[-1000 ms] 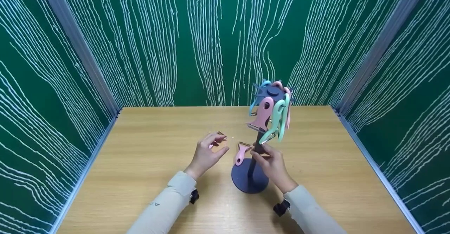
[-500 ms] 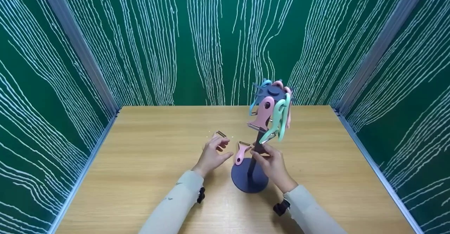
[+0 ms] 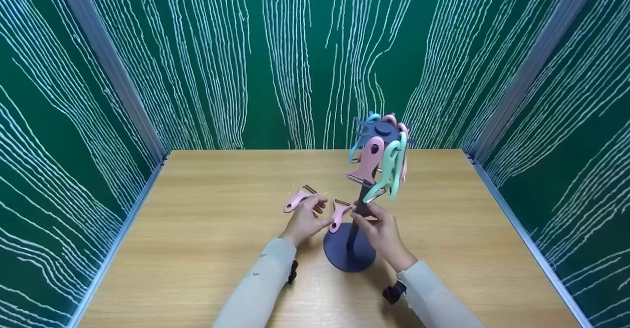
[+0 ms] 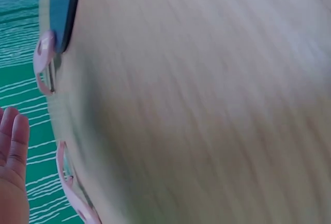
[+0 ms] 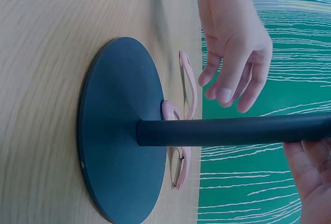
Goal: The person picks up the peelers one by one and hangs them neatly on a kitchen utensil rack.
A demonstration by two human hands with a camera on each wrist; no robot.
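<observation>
My right hand point(image 3: 386, 232) grips the dark pole point(image 5: 222, 132) of an upright stand with a round base point(image 3: 347, 256). One pink peeler point(image 3: 338, 214) lies at the far left edge of that base, its blade end pointing away. Just left of it hovers my left hand point(image 3: 306, 222), fingers loosely bent, thumb close to the peeler's handle and nothing held. Beyond this hand a second pink peeler point(image 3: 296, 200) lies on the table, partly covered by the fingers. In the right wrist view, the left hand point(image 5: 235, 43) hangs above both peelers.
More peelers hang from the stand's hooked top point(image 3: 383, 129): a pink peeler point(image 3: 370, 160) and a mint green peeler point(image 3: 389, 163) in front, a blue peeler point(image 3: 352, 150) at the left. Green walls with white streaks enclose the wooden table point(image 3: 221, 195).
My left hand has moved right, off the second pink peeler, which now shows more fully, toward the peeler by the base. The right hand and stand have stayed in place.
</observation>
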